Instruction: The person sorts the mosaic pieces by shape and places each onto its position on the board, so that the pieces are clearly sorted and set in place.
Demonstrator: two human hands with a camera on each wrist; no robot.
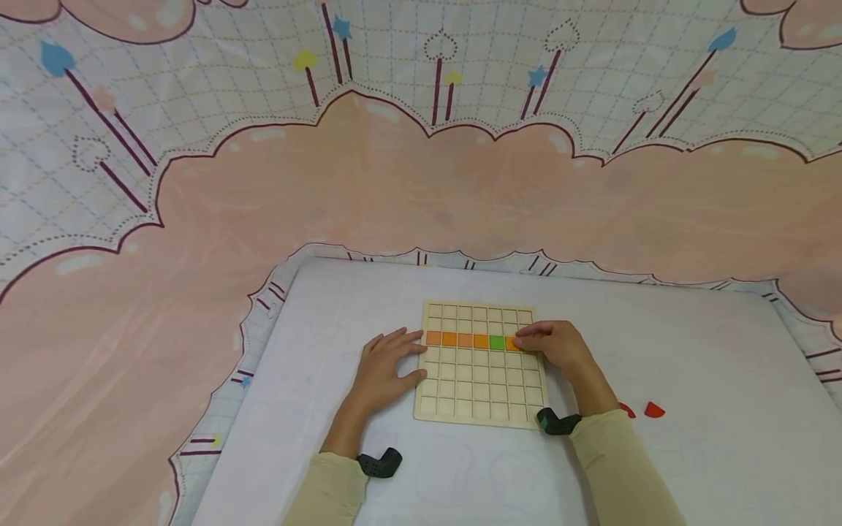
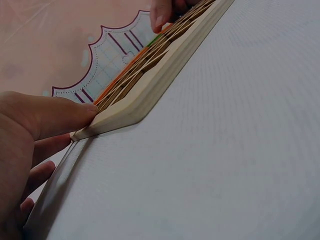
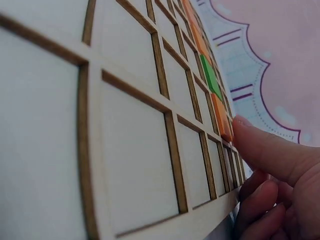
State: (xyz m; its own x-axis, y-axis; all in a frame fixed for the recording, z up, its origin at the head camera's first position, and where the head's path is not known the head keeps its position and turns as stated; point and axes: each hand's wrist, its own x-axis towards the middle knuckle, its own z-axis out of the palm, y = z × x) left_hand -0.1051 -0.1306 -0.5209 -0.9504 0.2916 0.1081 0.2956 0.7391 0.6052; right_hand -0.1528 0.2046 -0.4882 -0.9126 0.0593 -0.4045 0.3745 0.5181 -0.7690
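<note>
While only the head view shows red pieces point(image 1: 654, 410), the spread left hand point(image 1: 381, 369) touches the board point(image 1: 479, 419); the right hand's point(image 1: 559, 345) grip is unclear.

No lettering seems readable here.

A person wears plain sleeves in a pale khaki tone, the left sleeve point(image 1: 330, 486) and the right sleeve point(image 1: 621, 460) matching in colour and ending near the wrists. Soft creases gather in the cloth close to both openings. Just beyond each opening sits a small black device: the left device point(image 1: 383, 463) a stubby, bent block with rounded corners, the right device point(image 1: 559, 421) of a similar elbow shape, with a small patch of green at its outer end. Both jut out from the inner sides of the wrists. The left hand point(image 1: 387, 367) and the right hand point(image 1: 559, 345) are bare.
</note>
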